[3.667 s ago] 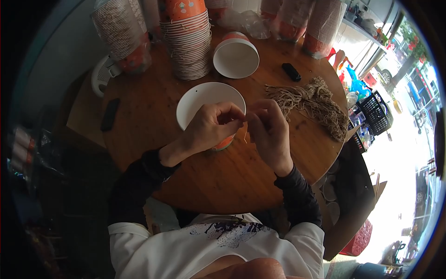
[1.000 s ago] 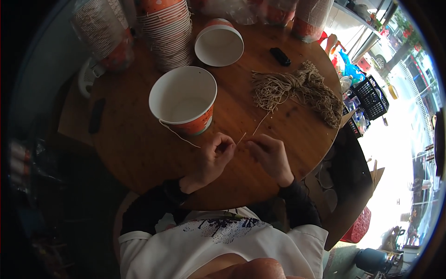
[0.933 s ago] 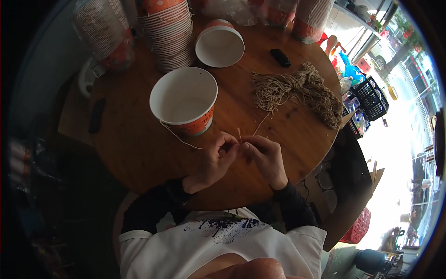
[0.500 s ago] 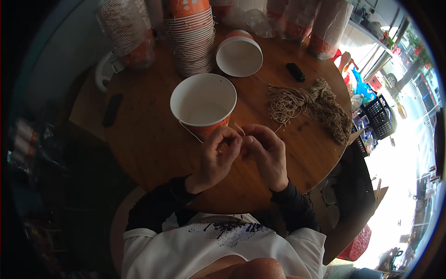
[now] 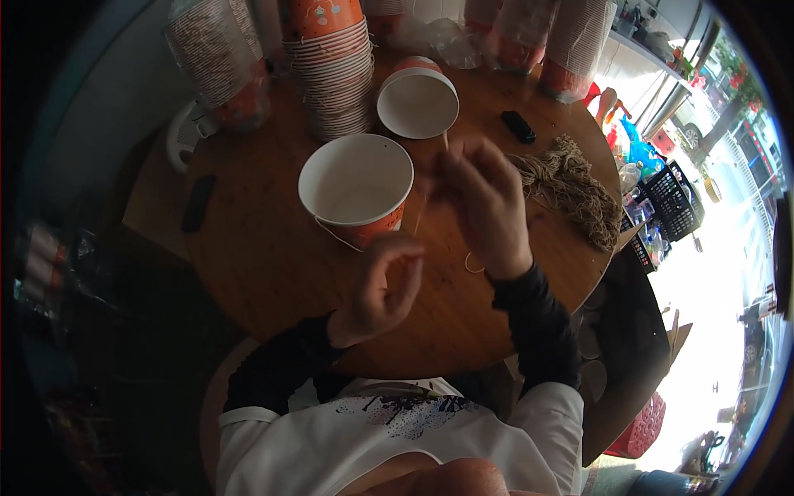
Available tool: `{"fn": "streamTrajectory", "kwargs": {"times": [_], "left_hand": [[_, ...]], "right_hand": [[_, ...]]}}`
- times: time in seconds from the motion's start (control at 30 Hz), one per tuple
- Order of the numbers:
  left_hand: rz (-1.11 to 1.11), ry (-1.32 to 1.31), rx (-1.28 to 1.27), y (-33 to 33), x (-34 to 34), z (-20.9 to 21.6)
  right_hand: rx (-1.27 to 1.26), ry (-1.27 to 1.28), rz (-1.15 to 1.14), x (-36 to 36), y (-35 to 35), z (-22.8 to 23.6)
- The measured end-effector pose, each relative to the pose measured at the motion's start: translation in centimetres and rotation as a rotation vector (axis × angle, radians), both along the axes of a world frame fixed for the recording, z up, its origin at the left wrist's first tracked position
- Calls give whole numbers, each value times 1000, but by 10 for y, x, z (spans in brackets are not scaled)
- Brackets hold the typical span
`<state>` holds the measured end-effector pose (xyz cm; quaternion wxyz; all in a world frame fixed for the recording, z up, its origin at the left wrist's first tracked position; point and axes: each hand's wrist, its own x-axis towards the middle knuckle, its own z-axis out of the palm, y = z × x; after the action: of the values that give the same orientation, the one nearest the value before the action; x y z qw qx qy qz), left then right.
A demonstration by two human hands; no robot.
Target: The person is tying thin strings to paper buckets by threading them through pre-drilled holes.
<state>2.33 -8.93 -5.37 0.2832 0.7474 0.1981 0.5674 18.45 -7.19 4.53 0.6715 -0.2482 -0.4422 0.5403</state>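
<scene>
A white paper bucket with an orange outside (image 5: 356,178) stands upright on the round wooden table. A thin pale cord (image 5: 339,235) hangs from the left of its rim and runs down behind my left hand (image 5: 385,277). That hand is beside the bucket's near side, fingers curved, thumb and fingertips slightly apart, with nothing visible in it. My right hand (image 5: 486,202) is raised to the right of the bucket, blurred, its fingers pinching a cord whose end sticks up above them. A small loop of cord shows below its wrist.
A tangled bundle of tan cords (image 5: 571,194) lies at the right, near a small black object (image 5: 518,127). Behind the bucket are a tipped bucket (image 5: 418,103) and a tall stack of buckets (image 5: 335,83). Plastic-wrapped stacks (image 5: 217,62) line the far edge. A dark flat object (image 5: 198,202) lies left.
My hands have parted. The right one has risen and moved away from me with the cord, while the left has stayed low and loosened its fingers.
</scene>
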Motion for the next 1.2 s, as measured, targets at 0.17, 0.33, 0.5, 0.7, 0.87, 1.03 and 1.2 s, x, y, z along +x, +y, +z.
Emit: {"fn": "streamTrajectory", "kwargs": {"times": [0.17,0.33,0.5,0.7,0.87,1.03,1.2], "left_hand": [[68,477,313,18,32,30],[594,856,425,49,14,22],[366,868,335,40,-34,36],[436,803,333,39,-100,47],[486,879,305,54,-130,43],[370,788,194,36,-97,58],[350,942,222,39,-80,57]], "right_hand": [[299,-18,-156,32,69,47],[273,-133,-380,52,88,24],[42,-213,-358,63,62,-17],[-163,-175,-210,54,13,-59],[-126,87,-256,65,-12,-69],[-129,-206,-399,51,-13,-80],[-100,-479,-333,17,-18,-88]]}}
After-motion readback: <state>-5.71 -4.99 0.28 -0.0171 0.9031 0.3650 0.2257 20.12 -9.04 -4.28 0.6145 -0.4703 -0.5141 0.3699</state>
